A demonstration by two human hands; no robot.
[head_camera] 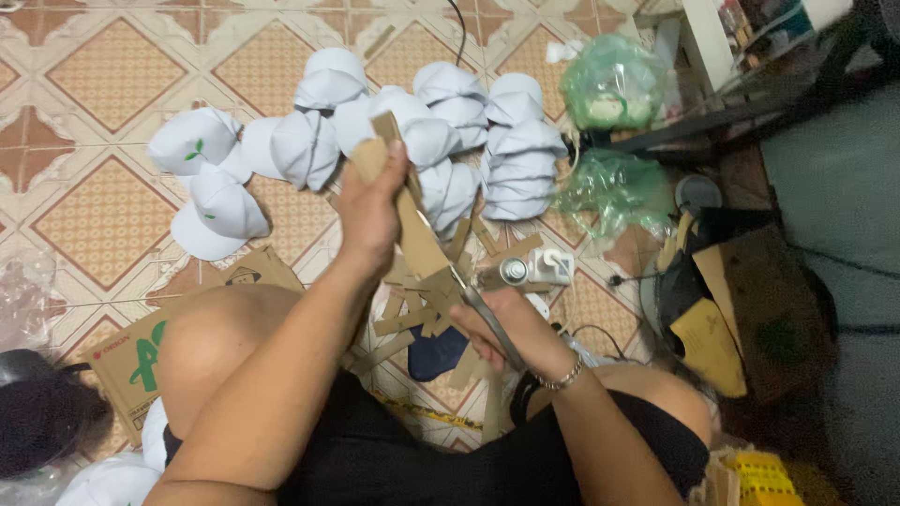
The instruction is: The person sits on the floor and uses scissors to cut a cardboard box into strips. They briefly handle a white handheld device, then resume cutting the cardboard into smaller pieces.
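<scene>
L hand [372, 208] at frame ctr, fist closed round a brown cardboard strip [419, 236], holding it up off the floor. R hand [506, 328] just below-right of ctr, wrapped on the scissors [480, 305] grips; blades point up-left into the strip's lower end. Can't tell if blades are apart or closed, too blurry.

Doing the cut well, imo: keep strip taut and steady w/ L hand, feed it deep into the blade throat, long strokes not tip snips, L fingers well above the cut line. Offcuts [412, 319] pile up between the knees, so keep them out of the blade path.

Packages/labels:
- flat brown carton [141, 361], lower left, under the L knee, green print plus small red mark on it
- white caps [211, 183], upper left to upper ctr, stacked and loose; one shows a small green leaf logo
- 2 green translucent plastic bags [611, 82], upper right, bulging
- yellow box-like item [761, 476], bottom right corner
- brown card sheets [712, 342], right of R hand
</scene>
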